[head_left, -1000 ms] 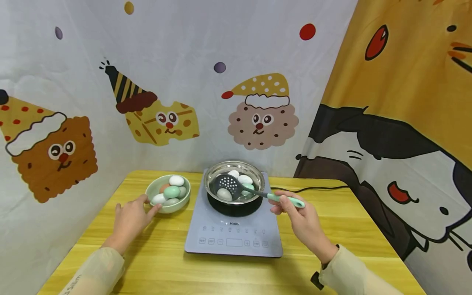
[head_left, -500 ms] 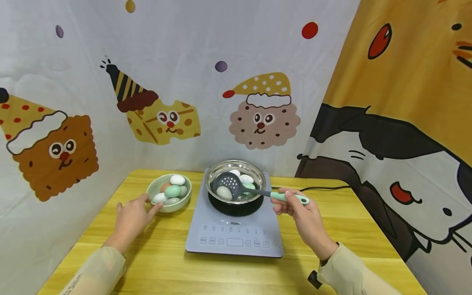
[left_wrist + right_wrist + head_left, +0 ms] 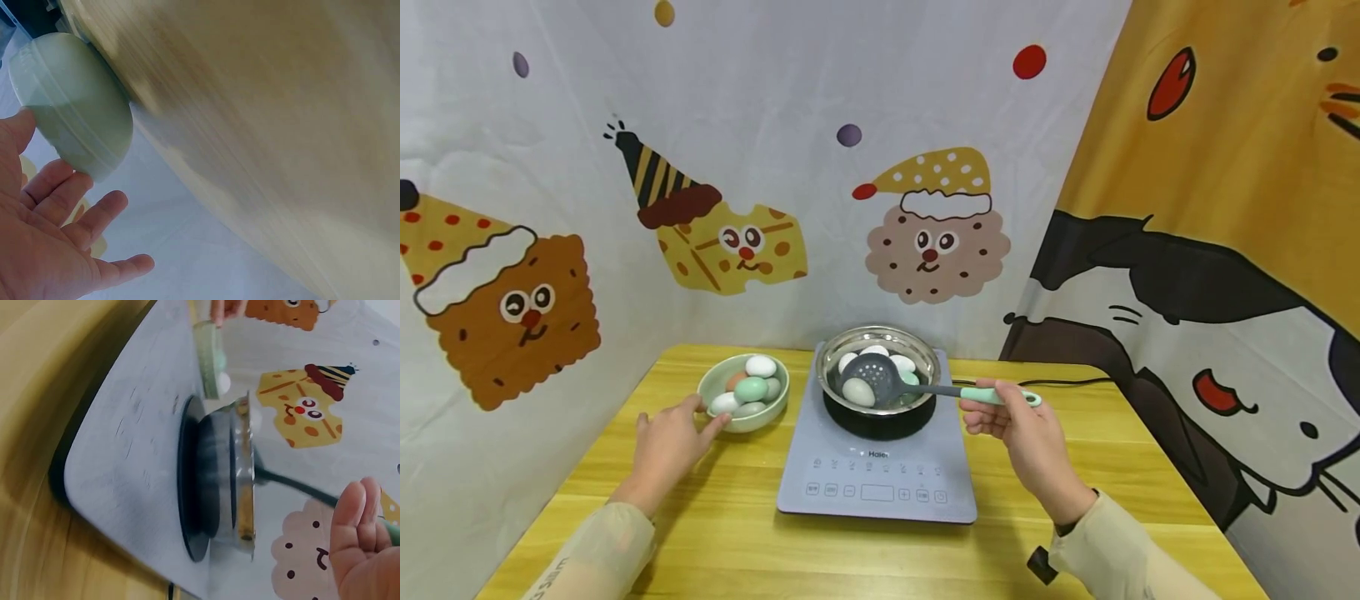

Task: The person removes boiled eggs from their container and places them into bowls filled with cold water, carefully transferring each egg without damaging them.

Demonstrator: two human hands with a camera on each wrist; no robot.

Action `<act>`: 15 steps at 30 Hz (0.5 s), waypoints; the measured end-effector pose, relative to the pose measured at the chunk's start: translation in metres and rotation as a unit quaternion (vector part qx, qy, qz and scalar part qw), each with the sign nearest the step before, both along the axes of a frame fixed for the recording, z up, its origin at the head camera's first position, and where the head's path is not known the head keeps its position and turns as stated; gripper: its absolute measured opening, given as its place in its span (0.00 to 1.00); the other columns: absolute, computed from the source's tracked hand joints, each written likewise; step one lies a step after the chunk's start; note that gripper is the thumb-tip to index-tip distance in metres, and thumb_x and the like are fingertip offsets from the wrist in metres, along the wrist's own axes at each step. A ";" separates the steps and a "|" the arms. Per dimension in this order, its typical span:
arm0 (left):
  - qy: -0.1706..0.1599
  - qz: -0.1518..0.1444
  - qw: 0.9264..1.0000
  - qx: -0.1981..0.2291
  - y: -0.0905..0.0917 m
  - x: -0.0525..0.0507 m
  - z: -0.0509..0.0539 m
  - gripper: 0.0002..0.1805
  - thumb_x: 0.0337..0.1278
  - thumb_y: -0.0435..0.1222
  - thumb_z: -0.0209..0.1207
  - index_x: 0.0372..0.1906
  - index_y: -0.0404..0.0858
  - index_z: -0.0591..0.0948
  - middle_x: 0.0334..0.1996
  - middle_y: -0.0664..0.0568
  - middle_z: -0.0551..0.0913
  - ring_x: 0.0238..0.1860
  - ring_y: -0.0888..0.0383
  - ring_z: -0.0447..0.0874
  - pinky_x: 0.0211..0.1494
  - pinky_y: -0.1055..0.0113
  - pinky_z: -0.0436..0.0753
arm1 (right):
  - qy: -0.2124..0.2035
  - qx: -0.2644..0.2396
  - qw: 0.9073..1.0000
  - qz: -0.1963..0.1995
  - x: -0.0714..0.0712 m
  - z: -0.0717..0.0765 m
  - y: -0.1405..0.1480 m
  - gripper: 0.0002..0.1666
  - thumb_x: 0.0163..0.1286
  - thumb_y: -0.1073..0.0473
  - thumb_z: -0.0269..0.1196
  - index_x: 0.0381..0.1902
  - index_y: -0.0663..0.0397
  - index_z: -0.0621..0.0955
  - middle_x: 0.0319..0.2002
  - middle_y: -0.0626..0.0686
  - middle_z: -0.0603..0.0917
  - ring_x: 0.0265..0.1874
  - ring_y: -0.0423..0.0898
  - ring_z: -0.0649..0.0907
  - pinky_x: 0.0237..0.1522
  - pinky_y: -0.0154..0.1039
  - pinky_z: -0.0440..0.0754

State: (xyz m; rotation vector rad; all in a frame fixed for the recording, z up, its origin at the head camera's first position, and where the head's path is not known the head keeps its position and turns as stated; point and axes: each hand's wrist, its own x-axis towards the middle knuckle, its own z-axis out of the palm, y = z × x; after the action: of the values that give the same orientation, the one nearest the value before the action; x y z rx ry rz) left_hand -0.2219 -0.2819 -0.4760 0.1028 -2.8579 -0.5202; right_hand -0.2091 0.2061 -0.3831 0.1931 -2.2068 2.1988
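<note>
My right hand (image 3: 1026, 429) grips the mint-green handle (image 3: 981, 395) of a dark grey skimmer. The skimmer's perforated head (image 3: 880, 375) is inside a steel pot (image 3: 887, 335) among several white and pale green eggs. A greyish egg (image 3: 858, 392) overlaps the head's near left side; whether it lies on it I cannot tell. My left hand (image 3: 670, 446) touches the outer wall of a pale green bowl (image 3: 741, 424) with thumb and fingertips. In the left wrist view, the other fingers (image 3: 109, 209) stretch out beside the bowl (image 3: 75, 100). Several white, green and brown eggs fill it.
The pot stands on a grey induction cooker (image 3: 876, 471). A black cable (image 3: 1060, 382) runs right from it along the back of the wooden table (image 3: 722, 533). A cartoon-printed cloth (image 3: 820, 83) hangs behind. Something small and black (image 3: 1041, 565) hangs near the right sleeve.
My right hand has moved right with the skimmer, its head shifting right within the pot. The greyish egg has moved slightly. My left hand keeps its place at the bowl.
</note>
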 end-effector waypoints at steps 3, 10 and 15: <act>0.000 -0.002 1.000 0.001 0.001 0.001 -0.001 0.28 0.73 0.54 0.64 0.54 0.30 0.81 0.44 0.29 0.90 0.50 0.23 0.86 0.68 0.14 0.57 | -0.025 -0.018 0.999 -0.022 -0.001 0.004 -0.001 0.29 0.90 0.44 0.47 0.61 0.65 0.80 0.43 0.54 0.95 0.37 0.46 0.93 0.47 0.43 0.92; 0.004 -0.001 1.000 0.000 0.000 0.001 -0.002 0.28 0.73 0.54 0.64 0.53 0.30 0.81 0.43 0.30 0.90 0.49 0.23 0.86 0.67 0.14 0.57 | -0.025 -0.040 0.998 -0.030 -0.003 0.023 -0.012 0.30 0.89 0.42 0.48 0.62 0.64 0.79 0.43 0.51 0.95 0.37 0.45 0.92 0.48 0.40 0.92; 0.014 -0.001 1.000 0.001 0.000 0.001 -0.002 0.28 0.73 0.54 0.64 0.52 0.30 0.81 0.42 0.29 0.90 0.48 0.22 0.86 0.67 0.14 0.58 | -0.019 -0.057 0.998 -0.019 -0.008 0.036 -0.035 0.28 0.89 0.44 0.48 0.63 0.63 0.79 0.46 0.56 0.95 0.38 0.45 0.93 0.48 0.40 0.92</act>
State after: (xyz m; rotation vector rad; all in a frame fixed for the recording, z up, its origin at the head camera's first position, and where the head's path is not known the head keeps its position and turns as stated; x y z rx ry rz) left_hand -0.2210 -0.2823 -0.4779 0.0909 -2.8315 -0.5199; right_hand -0.2170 0.1707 -0.3471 0.1081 -2.0772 2.3182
